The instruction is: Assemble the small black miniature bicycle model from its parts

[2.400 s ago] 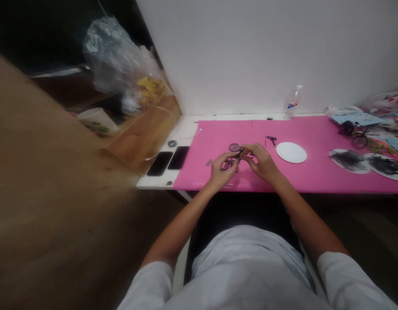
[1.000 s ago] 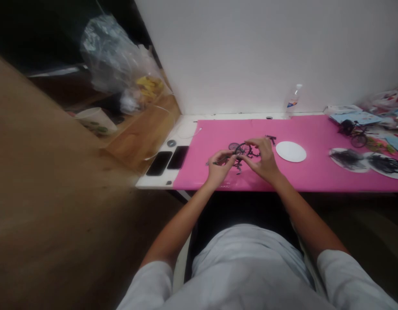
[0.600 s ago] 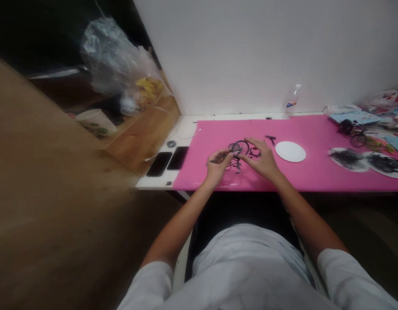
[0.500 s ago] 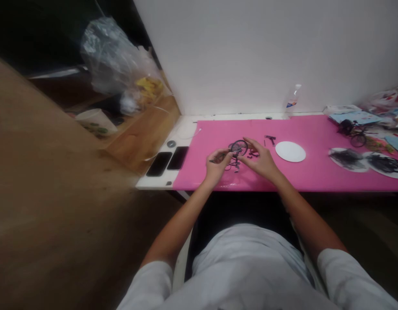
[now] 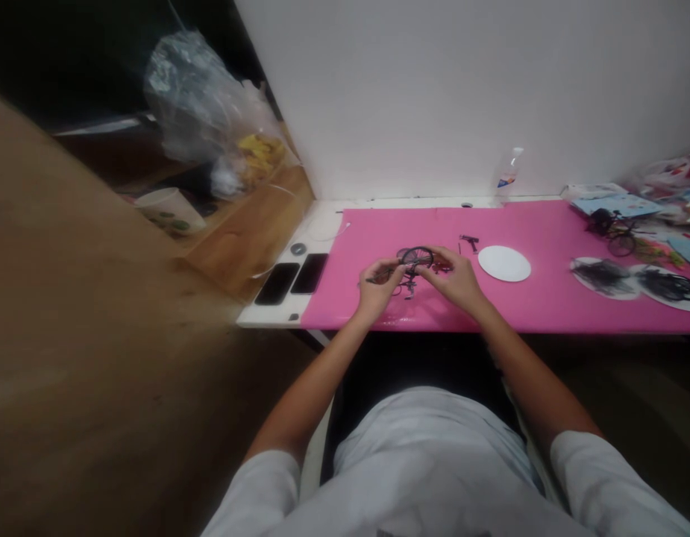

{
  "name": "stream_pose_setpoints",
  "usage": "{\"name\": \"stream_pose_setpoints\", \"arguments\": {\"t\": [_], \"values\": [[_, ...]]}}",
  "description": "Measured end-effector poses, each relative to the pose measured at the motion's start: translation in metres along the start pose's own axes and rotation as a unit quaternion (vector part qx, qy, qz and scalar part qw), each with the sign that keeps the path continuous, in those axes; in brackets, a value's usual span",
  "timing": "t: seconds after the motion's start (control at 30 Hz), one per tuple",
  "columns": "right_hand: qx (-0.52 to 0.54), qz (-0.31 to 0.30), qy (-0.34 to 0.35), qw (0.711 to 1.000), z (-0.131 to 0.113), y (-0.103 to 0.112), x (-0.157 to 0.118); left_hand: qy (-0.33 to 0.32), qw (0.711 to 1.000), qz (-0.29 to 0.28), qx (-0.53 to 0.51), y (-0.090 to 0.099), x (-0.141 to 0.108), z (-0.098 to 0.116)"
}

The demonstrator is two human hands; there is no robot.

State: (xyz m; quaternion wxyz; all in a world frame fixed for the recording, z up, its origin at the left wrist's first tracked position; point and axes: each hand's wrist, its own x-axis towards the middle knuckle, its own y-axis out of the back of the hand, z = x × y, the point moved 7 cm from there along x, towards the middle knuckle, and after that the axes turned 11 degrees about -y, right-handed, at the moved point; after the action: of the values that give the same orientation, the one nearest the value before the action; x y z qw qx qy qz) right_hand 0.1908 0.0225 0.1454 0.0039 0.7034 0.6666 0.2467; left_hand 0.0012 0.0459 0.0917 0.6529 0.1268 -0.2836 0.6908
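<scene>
Between my two hands is a small black model bicycle (image 5: 410,282), held just over the pink mat. Its spoked wheel (image 5: 418,257) faces up and away from me. My left hand (image 5: 377,287) is closed on the frame side, fingers curled round dark parts. With thumb and fingers, my right hand (image 5: 452,276) grips the wheel's right edge. Small black parts (image 5: 444,266) lie partly hidden behind the right fingers. A black pistol-shaped piece (image 5: 468,242) rests on the mat beyond, with a thin rod beside it.
A white plate (image 5: 504,263) sits right of my hands. Two plates of black parts (image 5: 670,287) and another model bicycle (image 5: 614,230) stand farther right. Two black phones (image 5: 277,283) lie at the table's left end. A clear bottle (image 5: 509,175) stands by the wall.
The wheel has tilted flatter. My right fingers have come down from above it onto its right edge. My left hand keeps its hold, nearly in the same place.
</scene>
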Motion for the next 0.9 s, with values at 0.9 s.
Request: {"name": "stream_pose_setpoints", "arguments": {"t": [0.9], "values": [[0.055,0.024,0.037,0.998,-0.008,0.003,-0.004,-0.056,0.996,-0.062,0.027,-0.004,0.002,0.020]]}}
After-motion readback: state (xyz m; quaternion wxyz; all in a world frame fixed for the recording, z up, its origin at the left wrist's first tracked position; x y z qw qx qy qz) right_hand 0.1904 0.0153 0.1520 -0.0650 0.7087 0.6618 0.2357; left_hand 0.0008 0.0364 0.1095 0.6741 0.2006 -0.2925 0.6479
